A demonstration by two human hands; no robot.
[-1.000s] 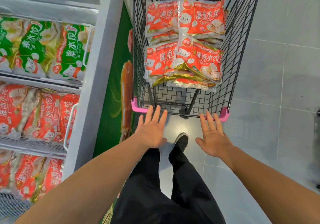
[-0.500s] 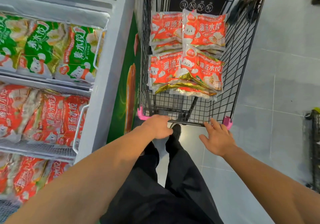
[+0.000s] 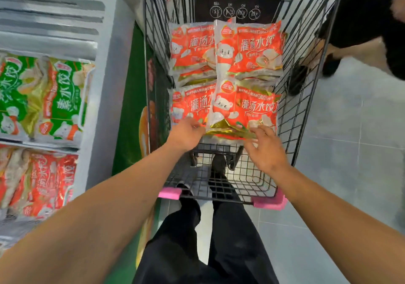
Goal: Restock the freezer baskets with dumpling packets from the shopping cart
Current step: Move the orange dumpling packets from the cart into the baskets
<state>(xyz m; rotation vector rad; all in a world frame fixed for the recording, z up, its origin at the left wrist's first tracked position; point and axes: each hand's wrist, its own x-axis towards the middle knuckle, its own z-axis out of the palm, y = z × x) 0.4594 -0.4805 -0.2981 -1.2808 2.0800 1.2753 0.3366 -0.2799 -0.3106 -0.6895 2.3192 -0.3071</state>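
Observation:
A black wire shopping cart (image 3: 291, 112) with pink handle ends stands in front of me and holds several orange-red dumpling packets in stacks. The top near-right packet (image 3: 247, 110) has a gold lower edge. My left hand (image 3: 186, 133) is inside the cart with its fingers curled at that packet's near-left corner; motion blur hides whether it grips. My right hand (image 3: 265, 147) reaches in with relaxed, spread fingers touching the packet's near edge. On the left, the open freezer (image 3: 103, 108) has a basket of green packets (image 3: 43, 99) and a nearer one of orange-red packets (image 3: 43, 185).
The cart stands close against the freezer's green side panel (image 3: 129, 112). Another person in dark clothes (image 3: 361, 20) stands just past the cart's far right corner. Grey tiled floor (image 3: 350, 152) lies to the right. My legs and a shoe show under the cart.
Both hands left the cart's handle and went forward into the cart, to the near edge of the front packet. The view moved closer to the cart, and a person came in at upper right.

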